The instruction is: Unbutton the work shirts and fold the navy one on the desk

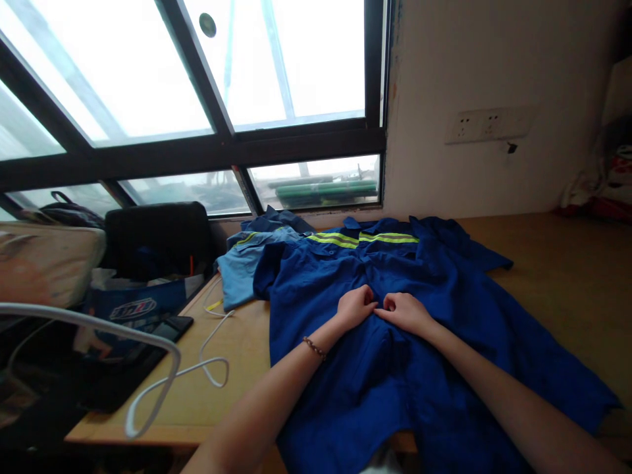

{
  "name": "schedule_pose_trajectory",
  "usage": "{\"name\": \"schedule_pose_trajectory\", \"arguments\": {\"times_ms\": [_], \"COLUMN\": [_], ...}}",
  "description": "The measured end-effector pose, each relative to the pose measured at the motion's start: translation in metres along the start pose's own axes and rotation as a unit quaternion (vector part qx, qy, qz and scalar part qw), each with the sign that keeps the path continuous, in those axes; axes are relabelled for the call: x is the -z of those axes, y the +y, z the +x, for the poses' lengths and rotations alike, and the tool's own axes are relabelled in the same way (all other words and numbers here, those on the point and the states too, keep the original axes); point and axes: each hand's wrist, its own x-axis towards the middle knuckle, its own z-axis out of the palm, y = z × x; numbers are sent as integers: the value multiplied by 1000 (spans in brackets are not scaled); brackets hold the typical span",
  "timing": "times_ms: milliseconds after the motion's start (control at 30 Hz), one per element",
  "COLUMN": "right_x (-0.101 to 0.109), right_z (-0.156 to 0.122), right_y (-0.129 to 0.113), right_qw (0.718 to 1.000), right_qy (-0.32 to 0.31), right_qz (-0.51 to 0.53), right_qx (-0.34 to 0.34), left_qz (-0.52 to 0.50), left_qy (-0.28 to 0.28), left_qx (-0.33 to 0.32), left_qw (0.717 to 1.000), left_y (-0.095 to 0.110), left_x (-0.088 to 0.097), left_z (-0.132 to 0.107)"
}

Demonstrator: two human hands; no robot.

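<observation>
A dark blue work garment with a yellow-green reflective stripe, a coverall or long jacket, lies spread front up, its lower part hanging over the table's near edge. At its middle front, my left hand and my right hand meet with fingertips nearly touching. Both have curled fingers and pinch the cloth along the front opening. A beaded bracelet is on my left wrist. One sleeve stretches out to the right. The fastening between my fingertips is too small to make out.
Light blue folded clothing lies beside the garment on the wooden table. A white cable loops at the left, near a dark flat device, a blue bag and a black chair back. Behind are a window and wall sockets.
</observation>
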Motion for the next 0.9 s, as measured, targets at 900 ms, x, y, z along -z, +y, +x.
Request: {"name": "schedule_pose_trajectory", "arguments": {"times_ms": [900], "right_x": [3], "right_z": [6], "right_y": [4], "right_qw": [941], "right_qy": [102], "right_qz": [296], "right_qx": [130], "left_qz": [-536], "left_qy": [36], "left_qx": [153], "left_qw": [829], "left_y": [25], "left_x": [4], "left_z": [-21]}}
